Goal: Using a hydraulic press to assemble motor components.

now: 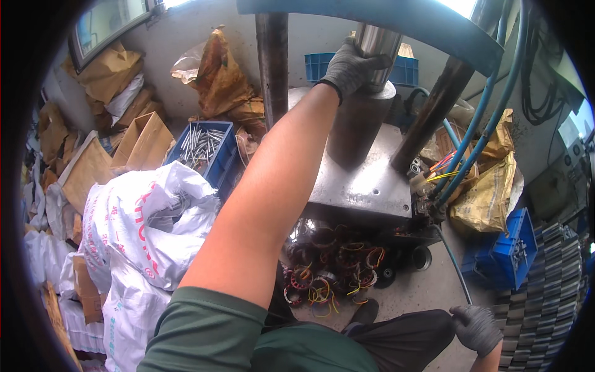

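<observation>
**Carefully seating a cylinder on the press**

Up at the press, seen from the head camera, the left hand (350,67), in a grey knit glove, is wrapped with fingers curled around the shiny steel cylinder (377,46) that stands upright on the broad dull-grey metal drum (358,127). The drum sits on the flat grey steel press table (365,186), between two dark upright columns (273,59).

As a judgement, this step goes best with the cylinder kept plumb and centred on the drum, the grip firm but low enough that the fingers stay out from under the blue overhead beam (396,22).

The right hand (476,328), also gloved in grey, rests low beside the person's dark trouser leg, fingers loosely bent; I cannot tell whether it grips anything, though a thin blue hose (452,260) runs down toward it.

Below the left forearm lies a heap of copper-wound stator coils with coloured leads (328,273).

Packages: left of that forearm, a blue plastic crate of bright metal rods (201,149), white woven sacks with red print (136,229) and flattened brown cardboard boxes (145,139). Above the right hand, a crumpled yellow-brown sack (489,186) and a blue plastic bin (508,251); stacked dark metal plates (545,291) sit just right of it.
</observation>
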